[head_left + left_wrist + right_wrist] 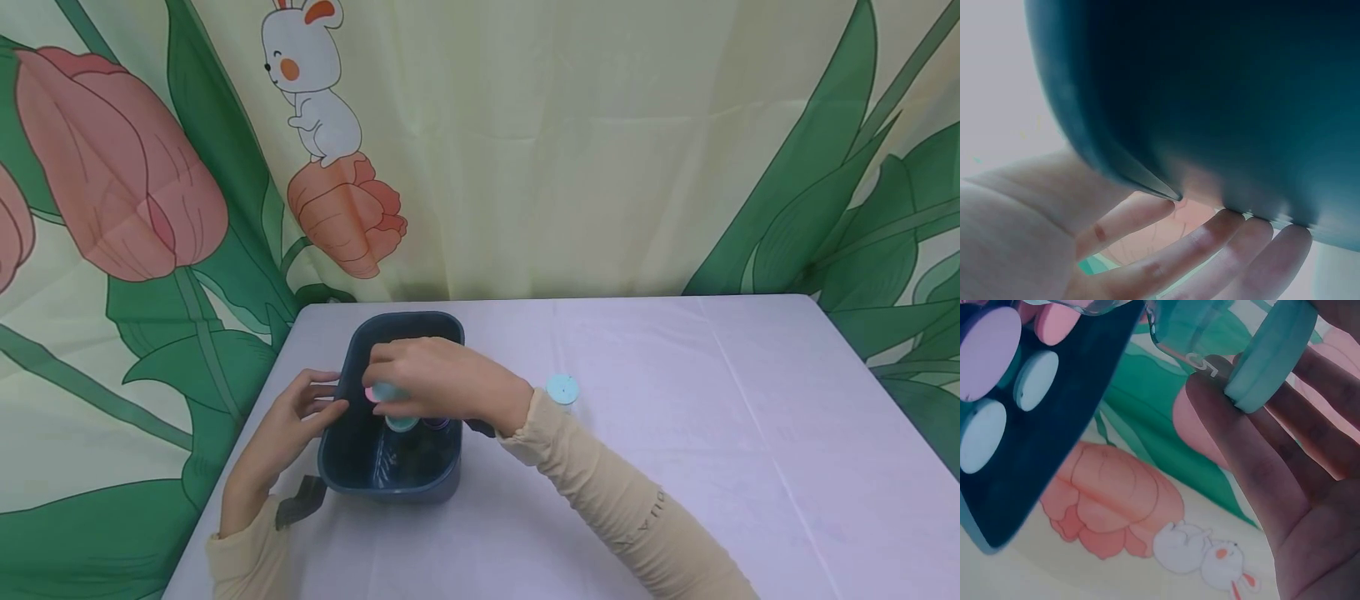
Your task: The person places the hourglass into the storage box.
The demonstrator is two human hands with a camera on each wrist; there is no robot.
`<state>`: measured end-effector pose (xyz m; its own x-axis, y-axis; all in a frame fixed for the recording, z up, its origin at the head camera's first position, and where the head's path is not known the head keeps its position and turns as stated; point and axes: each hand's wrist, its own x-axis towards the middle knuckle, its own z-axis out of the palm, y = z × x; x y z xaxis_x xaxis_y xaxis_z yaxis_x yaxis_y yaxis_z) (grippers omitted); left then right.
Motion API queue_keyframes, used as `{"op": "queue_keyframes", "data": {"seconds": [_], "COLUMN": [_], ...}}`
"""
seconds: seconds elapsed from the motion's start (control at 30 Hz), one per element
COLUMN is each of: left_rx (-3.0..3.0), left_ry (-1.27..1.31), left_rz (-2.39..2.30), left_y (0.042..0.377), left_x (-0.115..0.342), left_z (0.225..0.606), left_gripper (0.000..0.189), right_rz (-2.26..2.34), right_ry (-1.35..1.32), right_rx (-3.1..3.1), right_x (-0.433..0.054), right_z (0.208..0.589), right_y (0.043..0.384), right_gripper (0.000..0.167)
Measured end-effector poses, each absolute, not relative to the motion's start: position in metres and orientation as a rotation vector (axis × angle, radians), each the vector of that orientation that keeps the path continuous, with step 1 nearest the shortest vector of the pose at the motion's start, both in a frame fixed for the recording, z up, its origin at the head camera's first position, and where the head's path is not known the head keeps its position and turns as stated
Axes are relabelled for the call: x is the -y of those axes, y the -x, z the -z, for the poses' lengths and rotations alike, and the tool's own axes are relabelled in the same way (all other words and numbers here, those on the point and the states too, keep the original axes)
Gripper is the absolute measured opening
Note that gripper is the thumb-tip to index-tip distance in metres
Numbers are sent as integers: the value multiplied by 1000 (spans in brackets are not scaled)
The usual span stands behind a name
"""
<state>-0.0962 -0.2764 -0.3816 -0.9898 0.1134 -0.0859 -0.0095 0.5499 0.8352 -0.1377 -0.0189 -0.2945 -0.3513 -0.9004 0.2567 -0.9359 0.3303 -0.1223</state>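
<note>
A dark blue bin (442, 487) stands on the table, its opening facing up. Over it my right hand (442, 375) grips a small clear jar with a teal lid (1275, 359); a white 5 is printed on its side in the right wrist view. The lid lies against my fingers. Inside the bin are several lidded jars, among them a purple lid (988, 353), a pale lid (1036, 381) and a pink one (1057, 324). My left hand (288, 421) rests its fingertips on the bin's left side, as the left wrist view also shows.
Right of the bin, another jar with a light blue lid (562, 388) stands on the white-covered table (675, 500), partly behind my right forearm. A curtain printed with tulips and a rabbit (322, 75) hangs behind the table's far edge.
</note>
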Motion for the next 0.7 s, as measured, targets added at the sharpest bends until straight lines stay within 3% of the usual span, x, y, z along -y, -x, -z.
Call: {"op": "queue_keyframes", "data": {"seconds": [0.7], "left_rx": [-2659], "left_ry": [-147], "left_rz": [-1443], "left_y": [96], "left_x": [277], "left_z": [383], "left_gripper": [52], "right_rz": [-137], "right_ry": [-1793], "right_rx": [2544], "right_x": [50], "right_z": [311], "right_y": [137], "right_gripper": [38]}}
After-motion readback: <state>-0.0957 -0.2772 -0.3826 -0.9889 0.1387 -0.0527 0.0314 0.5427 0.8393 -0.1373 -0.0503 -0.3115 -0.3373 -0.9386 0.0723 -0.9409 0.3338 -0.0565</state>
